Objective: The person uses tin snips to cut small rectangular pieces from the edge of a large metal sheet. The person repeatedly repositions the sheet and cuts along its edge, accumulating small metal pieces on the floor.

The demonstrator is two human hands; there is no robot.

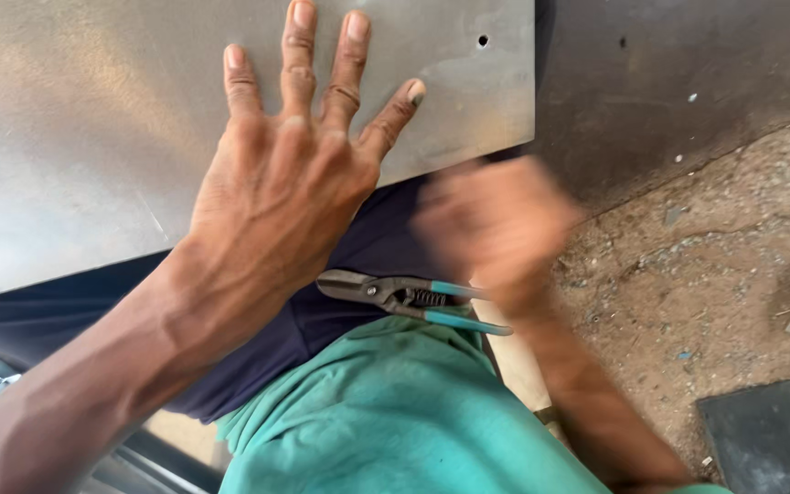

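Grey metal sheet [93, 119] filled the upper left, lying across the person's lap. Left hand [290, 169] lay flat on it near the lower edge, fingers spread wide, gripping nothing. Right hand [496, 224] was motion-blurred just off the sheet's corner; couldn't tell how open it was or whether it held anything. Tin snips [413, 300] with teal handles rested on the lap below both hands, blades pointing left.
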